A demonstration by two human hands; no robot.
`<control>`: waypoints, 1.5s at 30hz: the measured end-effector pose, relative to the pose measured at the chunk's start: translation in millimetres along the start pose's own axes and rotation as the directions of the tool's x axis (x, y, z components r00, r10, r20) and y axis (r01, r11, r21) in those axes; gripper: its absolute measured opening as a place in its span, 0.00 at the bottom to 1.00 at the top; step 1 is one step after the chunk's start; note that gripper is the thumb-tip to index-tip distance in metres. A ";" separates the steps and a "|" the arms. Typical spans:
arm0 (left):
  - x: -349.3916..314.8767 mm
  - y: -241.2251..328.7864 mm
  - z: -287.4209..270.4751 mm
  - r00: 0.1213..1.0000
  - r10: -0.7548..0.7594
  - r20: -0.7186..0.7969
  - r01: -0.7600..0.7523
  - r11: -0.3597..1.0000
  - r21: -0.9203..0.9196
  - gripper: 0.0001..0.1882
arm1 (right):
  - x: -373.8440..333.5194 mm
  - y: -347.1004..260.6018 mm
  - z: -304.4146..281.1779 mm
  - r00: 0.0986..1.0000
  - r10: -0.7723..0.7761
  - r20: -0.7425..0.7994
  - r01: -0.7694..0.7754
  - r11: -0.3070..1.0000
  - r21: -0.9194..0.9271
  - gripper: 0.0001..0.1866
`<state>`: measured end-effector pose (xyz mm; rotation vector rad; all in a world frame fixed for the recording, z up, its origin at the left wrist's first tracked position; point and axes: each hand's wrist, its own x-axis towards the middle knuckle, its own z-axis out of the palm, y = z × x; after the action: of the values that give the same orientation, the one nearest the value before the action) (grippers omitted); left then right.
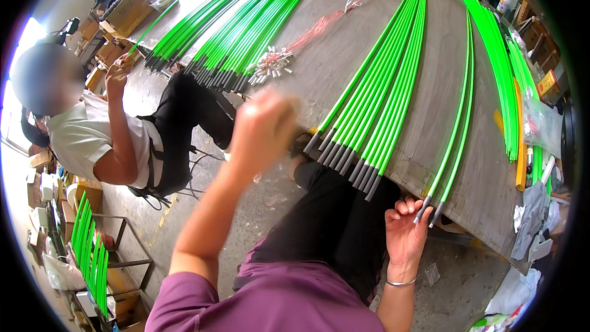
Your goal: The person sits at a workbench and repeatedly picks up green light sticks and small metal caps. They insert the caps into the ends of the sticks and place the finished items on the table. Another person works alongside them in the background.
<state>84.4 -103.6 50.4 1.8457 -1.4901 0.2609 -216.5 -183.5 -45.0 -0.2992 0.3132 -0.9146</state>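
Observation:
My right hand, with a bracelet at the wrist, is at the table's near edge. Its thumb and fingers pinch the dark grey end of a thin green rod. Just right of it lies a second green rod, its dark end also past the edge. My left hand is raised left of the middle and smeared by motion, so its fingers cannot be made out. It is nearest to a heap of small white pieces on red wires. Between my hands, a fanned bundle of green rods overhangs the edge.
More green rods lie at the table's far left and right side. A yellow-orange strip and plastic bags line the right. At left, a seated co-worker holds a green rod. Green rods rest on a frame at lower left.

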 end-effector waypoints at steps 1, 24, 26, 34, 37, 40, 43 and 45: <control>14.8 -31.0 4.7 0.994 0.083 -0.066 -0.070 0.980 0.185 0.12 | -0.1 2.0 0.6 1.000 0.013 0.014 -0.013 1.000 0.014 0.16; 53.4 -57.0 -16.7 0.960 -0.140 0.245 -0.140 0.517 0.845 0.03 | -69.3 25.9 -52.4 0.944 0.326 0.042 -0.310 0.926 -0.215 0.28; 48.7 -59.0 -22.7 0.954 -0.147 0.262 -0.158 0.495 0.854 0.03 | -74.1 30.7 -51.7 0.934 0.353 0.052 -0.339 0.924 -0.178 0.26; -23.5 -72.4 -67.4 0.975 -0.185 0.124 0.109 0.882 0.459 0.05 | -81.3 43.9 -44.3 0.883 0.468 0.021 -0.440 0.844 -0.307 0.22; -95.7 -82.5 -93.5 0.930 -0.321 0.178 0.329 0.944 -0.015 0.06 | -69.1 58.4 -22.3 0.840 0.541 0.037 -0.461 0.749 -0.475 0.22; -183.9 -49.2 -129.8 0.685 -0.669 0.289 0.724 0.580 -0.372 0.06 | -43.9 88.7 13.4 0.789 0.608 0.090 -0.407 0.627 -0.664 0.22; -299.1 -21.2 -170.4 0.538 -0.757 0.371 0.820 0.368 -0.438 0.05 | -6.3 136.6 47.6 0.757 0.625 0.193 -0.353 0.638 -0.684 0.23; -395.7 1.2 -206.9 0.460 -0.817 0.349 0.841 0.274 -0.467 0.05 | 24.3 172.4 74.1 0.753 0.611 0.244 -0.337 0.677 -0.654 0.24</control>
<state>20.7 330.9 -29.9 1.8056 -0.3026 -0.7128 -49.1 -95.2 -46.5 -0.9350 0.2155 -0.1602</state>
